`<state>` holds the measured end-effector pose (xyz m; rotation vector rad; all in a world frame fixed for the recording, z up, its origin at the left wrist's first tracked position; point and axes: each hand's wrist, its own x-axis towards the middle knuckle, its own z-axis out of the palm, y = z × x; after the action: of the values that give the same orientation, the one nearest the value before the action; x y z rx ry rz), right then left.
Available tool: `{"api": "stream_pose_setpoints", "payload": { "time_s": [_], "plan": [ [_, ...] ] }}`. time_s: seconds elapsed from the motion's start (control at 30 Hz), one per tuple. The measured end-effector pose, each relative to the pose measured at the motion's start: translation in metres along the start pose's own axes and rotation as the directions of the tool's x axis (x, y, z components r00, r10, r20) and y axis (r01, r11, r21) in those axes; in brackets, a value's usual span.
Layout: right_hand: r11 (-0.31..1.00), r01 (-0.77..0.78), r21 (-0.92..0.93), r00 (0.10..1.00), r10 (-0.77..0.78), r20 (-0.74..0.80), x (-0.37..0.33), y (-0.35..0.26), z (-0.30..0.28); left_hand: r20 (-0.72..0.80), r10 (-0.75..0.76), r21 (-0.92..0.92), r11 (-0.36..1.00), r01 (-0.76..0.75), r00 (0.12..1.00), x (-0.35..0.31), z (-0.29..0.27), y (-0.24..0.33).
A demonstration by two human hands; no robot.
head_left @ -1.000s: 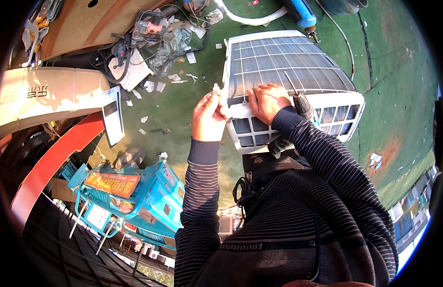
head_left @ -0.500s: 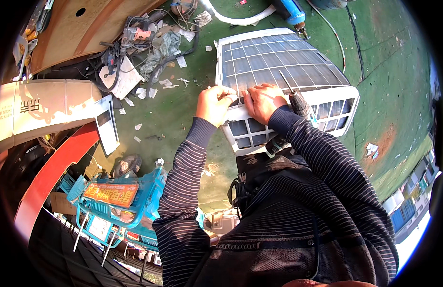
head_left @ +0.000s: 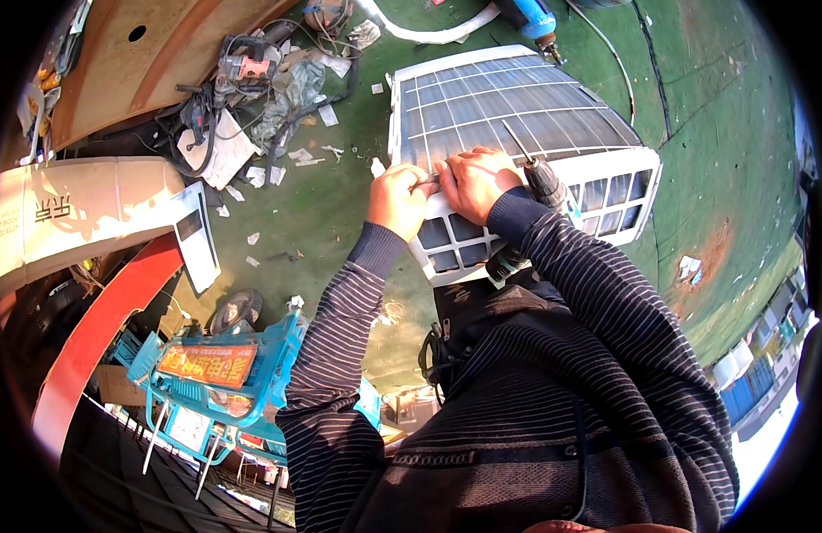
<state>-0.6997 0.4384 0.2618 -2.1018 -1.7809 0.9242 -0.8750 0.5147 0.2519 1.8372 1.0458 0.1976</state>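
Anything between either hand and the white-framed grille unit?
Nothing visible: the left hand and right hand are at the near edge of the white-framed grille unit. The drill sits beside the right wrist, partly hidden by that forearm, not between.

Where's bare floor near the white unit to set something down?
Green floor right of the unit, above the rusty stain, looks roomiest. A smaller patch lies between the left hand and the paper scraps. Crowded: upper left, with power tool and crumpled plastic; the unit's near edge, with drill and right hand.
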Motion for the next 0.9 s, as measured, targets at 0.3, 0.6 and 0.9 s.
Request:
{"api": "stream_pose_setpoints", "payload": {
  "time_s": [0.3,0.6,0.9],
  "plan": [
    [1.0,0.004,0.022,0.999,-0.003,-0.044,-0.001,-0.001,-0.002,0.025,-0.078,-0.064,0.995,0.079,0.997,-0.002,-0.001,0.003],
    [0.999,0.038,0.039,0.991,-0.032,-0.127,-0.002,0.0,-0.002,-0.032,-0.251,-0.187,0.952,0.241,0.968,-0.007,0.009,-0.008],
    [0.996,0.067,0.052,0.986,-0.059,-0.153,-0.001,0.001,0.001,-0.028,-0.024,-0.11,0.994,0.02,0.999,-0.008,0.0,-0.004]
  ]
}}
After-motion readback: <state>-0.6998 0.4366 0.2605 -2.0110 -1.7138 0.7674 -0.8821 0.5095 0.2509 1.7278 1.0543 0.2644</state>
